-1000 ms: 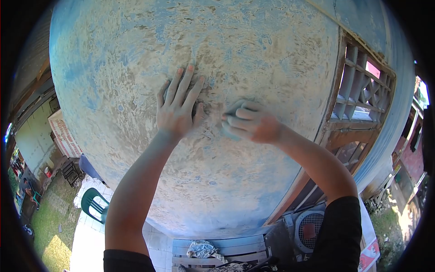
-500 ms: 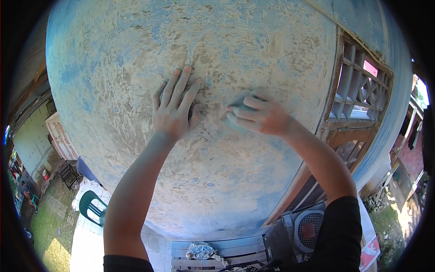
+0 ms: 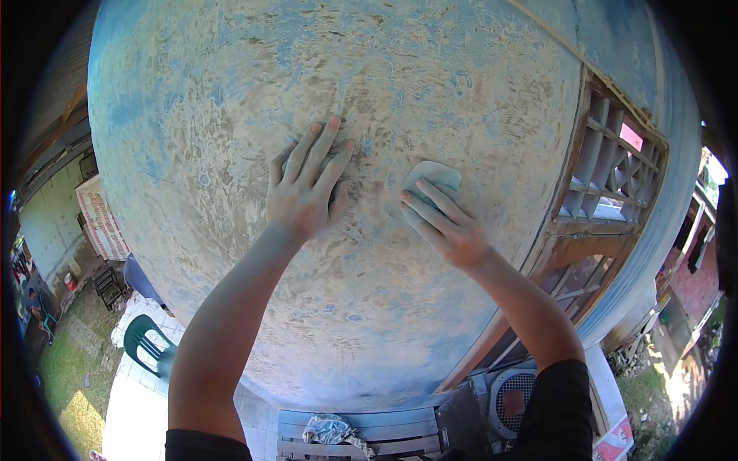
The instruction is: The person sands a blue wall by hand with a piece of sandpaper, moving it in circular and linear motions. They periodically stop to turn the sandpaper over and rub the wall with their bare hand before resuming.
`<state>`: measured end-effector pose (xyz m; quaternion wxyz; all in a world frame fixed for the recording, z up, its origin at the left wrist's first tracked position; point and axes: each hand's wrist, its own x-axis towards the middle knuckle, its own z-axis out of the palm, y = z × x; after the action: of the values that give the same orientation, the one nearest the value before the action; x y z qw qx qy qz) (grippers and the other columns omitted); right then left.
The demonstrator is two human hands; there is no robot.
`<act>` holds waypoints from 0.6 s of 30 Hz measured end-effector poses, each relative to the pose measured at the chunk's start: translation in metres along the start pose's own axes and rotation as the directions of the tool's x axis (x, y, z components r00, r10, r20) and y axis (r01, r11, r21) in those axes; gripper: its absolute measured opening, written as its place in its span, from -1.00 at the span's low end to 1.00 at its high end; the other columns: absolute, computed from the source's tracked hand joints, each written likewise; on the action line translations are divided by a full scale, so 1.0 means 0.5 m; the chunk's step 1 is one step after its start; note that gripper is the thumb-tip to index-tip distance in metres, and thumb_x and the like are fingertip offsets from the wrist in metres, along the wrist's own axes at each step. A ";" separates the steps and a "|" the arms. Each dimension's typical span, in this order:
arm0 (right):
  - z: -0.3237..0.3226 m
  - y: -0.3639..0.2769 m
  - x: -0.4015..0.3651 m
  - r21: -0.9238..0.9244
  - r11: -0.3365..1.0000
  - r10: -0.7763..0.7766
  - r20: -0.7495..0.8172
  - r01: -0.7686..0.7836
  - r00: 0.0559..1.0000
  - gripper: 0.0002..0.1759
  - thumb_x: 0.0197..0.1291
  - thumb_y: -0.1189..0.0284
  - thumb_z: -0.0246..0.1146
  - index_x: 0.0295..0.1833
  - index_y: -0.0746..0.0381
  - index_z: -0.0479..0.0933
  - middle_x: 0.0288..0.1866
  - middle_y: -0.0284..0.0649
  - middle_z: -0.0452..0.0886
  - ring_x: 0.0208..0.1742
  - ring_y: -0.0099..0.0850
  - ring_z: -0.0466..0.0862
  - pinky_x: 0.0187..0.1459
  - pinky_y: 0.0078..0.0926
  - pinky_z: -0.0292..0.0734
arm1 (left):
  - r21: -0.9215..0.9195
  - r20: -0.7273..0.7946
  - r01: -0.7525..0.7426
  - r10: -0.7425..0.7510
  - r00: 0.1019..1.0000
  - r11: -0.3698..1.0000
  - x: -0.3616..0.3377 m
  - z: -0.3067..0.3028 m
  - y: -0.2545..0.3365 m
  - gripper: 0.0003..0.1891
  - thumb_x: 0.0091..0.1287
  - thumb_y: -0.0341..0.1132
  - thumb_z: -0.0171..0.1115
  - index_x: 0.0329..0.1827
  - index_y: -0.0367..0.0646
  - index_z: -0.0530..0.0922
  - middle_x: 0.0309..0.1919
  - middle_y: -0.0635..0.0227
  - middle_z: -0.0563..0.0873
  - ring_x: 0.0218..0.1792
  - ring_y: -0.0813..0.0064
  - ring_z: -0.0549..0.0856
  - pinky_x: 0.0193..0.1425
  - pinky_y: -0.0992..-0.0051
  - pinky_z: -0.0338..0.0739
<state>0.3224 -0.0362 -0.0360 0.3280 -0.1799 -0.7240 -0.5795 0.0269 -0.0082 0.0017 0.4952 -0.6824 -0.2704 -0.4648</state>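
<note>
Chair [image 3: 164, 359], dark green with a curved, slotted back, stands at the lower left of the wall [image 3: 430, 307]. The left hand [image 3: 301, 201] lies wide against the middle of the wall, fingers spread, with nothing visible in it. Light, even pressure there should brace the body without dragging on the surface. Around it the wall is mottled: chalky cream, rough brown streaks, scraps of blue. The right hand [image 3: 463, 242] is narrow, its fingers close together over a thin pad [image 3: 440, 174] just right of the wall's middle; the thumb is hidden, so I cannot tell whether it grips an edge. The pad is pale grey-green with rounded corners. For good rubbing, its whole face should lie flat, with pressure shared across the fingers and short, overlapping strokes; a tilted corner could score the paint. At the wall's right edge, a window [image 3: 592, 228] has a worn brown wooden frame and pale crossed slats.
</note>
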 end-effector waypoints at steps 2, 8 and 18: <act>0.009 -0.010 -0.004 0.053 0.993 0.102 0.010 -0.103 0.995 -0.61 0.37 0.40 0.41 0.30 0.03 0.74 0.49 -0.44 0.67 0.63 -0.34 0.52 0.62 -0.23 0.55 | 0.009 -0.002 -0.009 0.009 1.000 1.000 0.002 -0.001 -0.001 -0.47 0.40 -0.24 0.23 0.46 -0.01 0.61 0.69 0.20 0.47 0.63 0.14 0.48 0.60 0.07 0.31; 0.028 -0.019 0.002 0.136 0.982 0.128 0.008 -0.128 0.992 -0.56 0.38 0.38 0.40 0.36 0.00 0.71 0.51 -0.45 0.66 0.64 -0.37 0.52 0.62 -0.22 0.56 | -0.010 -0.005 -0.007 0.007 1.000 1.000 0.001 -0.001 0.000 -0.46 0.36 -0.25 0.24 0.45 0.00 0.62 0.68 0.21 0.48 0.61 0.15 0.49 0.59 0.08 0.33; -0.005 0.021 0.030 0.164 0.986 0.034 0.064 -0.044 0.997 -0.66 0.37 0.38 0.40 0.24 -0.02 0.74 0.45 -0.48 0.71 0.61 -0.42 0.53 0.52 -0.29 0.64 | 0.006 0.002 -0.002 0.002 1.000 1.000 -0.005 0.002 -0.001 -0.49 0.44 -0.22 0.20 0.47 0.02 0.60 0.67 0.26 0.49 0.58 0.15 0.51 0.55 0.10 0.34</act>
<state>0.3191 -0.0374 -0.0181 0.3309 -0.1837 -0.7754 -0.5054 0.0257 -0.0069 -0.0002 0.4973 -0.6815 -0.2716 -0.4631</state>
